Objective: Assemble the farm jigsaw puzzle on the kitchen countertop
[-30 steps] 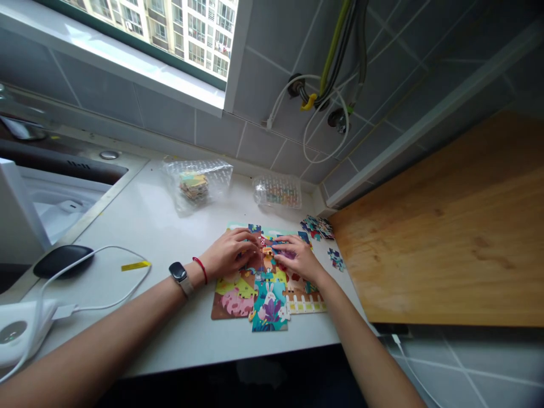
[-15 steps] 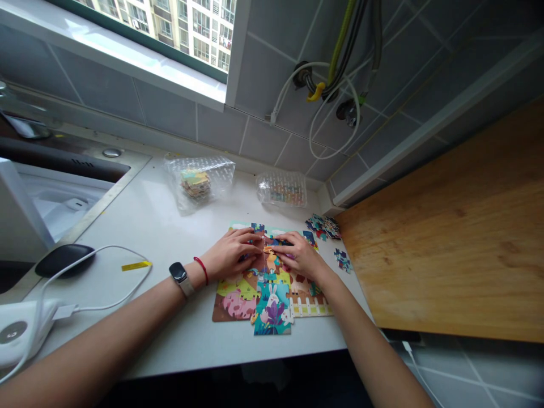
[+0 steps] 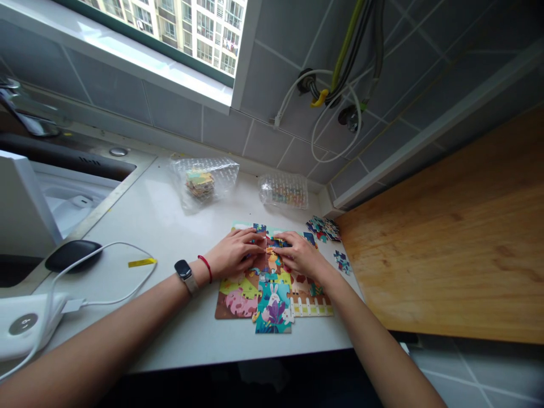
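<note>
A colourful jigsaw puzzle (image 3: 238,301) lies on the white counter, with joined pieces showing a rabbit (image 3: 274,294), a pink animal and a white fence. My left hand (image 3: 238,253) rests over its upper left part, wearing a watch and a red cord at the wrist. Facing it from the right, my right hand (image 3: 301,255) touches the upper middle of the puzzle. The fingertips of both hands nearly meet at a column of pieces. Fingers on each hand are somewhat spread and lie on the pieces; neither hand lifts a piece.
Loose pieces (image 3: 323,228) lie right of the puzzle, with a small cluster (image 3: 342,262) nearer. Behind are two plastic bags (image 3: 204,181) (image 3: 284,191) of pieces. At left are a black mouse-like object (image 3: 73,256), white cable, white device (image 3: 29,326) and sink. A wooden board (image 3: 446,243) stands right.
The view has shifted slightly, so the surroundings sit a little further right and the window shows lower. Both hands keep nearly the same place on the puzzle.
</note>
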Demonstrator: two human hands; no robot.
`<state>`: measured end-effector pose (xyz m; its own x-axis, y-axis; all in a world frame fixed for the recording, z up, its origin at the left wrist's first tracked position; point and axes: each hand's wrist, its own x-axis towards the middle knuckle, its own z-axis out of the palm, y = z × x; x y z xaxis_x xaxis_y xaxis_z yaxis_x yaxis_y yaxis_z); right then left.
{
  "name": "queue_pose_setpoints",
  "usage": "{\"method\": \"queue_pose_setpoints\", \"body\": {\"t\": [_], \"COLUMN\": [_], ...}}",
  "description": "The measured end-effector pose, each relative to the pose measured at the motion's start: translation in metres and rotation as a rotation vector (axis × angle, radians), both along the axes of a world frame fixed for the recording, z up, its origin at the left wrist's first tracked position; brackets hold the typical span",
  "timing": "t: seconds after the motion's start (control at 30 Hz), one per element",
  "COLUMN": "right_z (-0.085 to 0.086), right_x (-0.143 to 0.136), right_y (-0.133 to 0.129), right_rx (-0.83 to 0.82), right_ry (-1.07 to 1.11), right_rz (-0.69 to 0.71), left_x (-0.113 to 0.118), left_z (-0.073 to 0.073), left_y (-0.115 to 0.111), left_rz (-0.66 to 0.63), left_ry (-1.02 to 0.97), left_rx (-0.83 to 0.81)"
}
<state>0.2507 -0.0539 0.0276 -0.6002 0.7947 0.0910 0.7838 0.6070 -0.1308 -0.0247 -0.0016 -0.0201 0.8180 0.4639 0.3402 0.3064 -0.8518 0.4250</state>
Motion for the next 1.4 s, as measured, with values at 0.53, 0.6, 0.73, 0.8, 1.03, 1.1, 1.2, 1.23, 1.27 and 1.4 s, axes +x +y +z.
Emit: {"method": "queue_pose_setpoints", "body": {"t": [0.53,0.6,0.73,0.8,1.03,1.1,1.2,1.23,1.27,1.4], "right_z": [0.005,0.005,0.003,-0.001,-0.029,-0.038,-0.049,-0.051,-0.052,-0.047], "right_x": [-0.044,-0.045,-0.032,-0.018,0.023,0.027,0.027,0.026,0.025,0.017], "right_y": [-0.032,-0.031,-0.033,-0.042,-0.133,-0.162,-0.185,-0.187,-0.186,-0.178], "right_rx": [-0.129,-0.149,-0.16,-0.056,0.335,0.399,0.47,0.486,0.494,0.494], "right_ry": [-0.082,-0.044,0.247,0.447,0.663,0.636,0.63,0.625,0.613,0.517], "right_rz": [-0.166,-0.182,-0.264,-0.421,-0.73,-0.771,-0.828,-0.839,-0.841,-0.788], "left_x": [0.001,0.001,0.001,0.001,0.001,0.0,-0.001,-0.001,-0.001,-0.002], "left_z": [-0.001,0.001,0.004,0.003,-0.007,-0.008,-0.007,-0.007,-0.006,-0.005], "left_y": [0.002,0.001,0.0,0.001,0.007,0.006,0.005,0.005,0.005,0.006], "left_rz": [-0.013,-0.017,-0.011,0.007,0.198,0.199,0.156,0.142,0.131,0.116], "left_ry": [-0.044,-0.049,-0.065,-0.102,-0.106,-0.068,-0.005,0.008,0.016,0.054], "left_rx": [0.004,-0.001,-0.016,-0.033,-0.034,-0.031,-0.026,-0.027,-0.029,-0.024]}}
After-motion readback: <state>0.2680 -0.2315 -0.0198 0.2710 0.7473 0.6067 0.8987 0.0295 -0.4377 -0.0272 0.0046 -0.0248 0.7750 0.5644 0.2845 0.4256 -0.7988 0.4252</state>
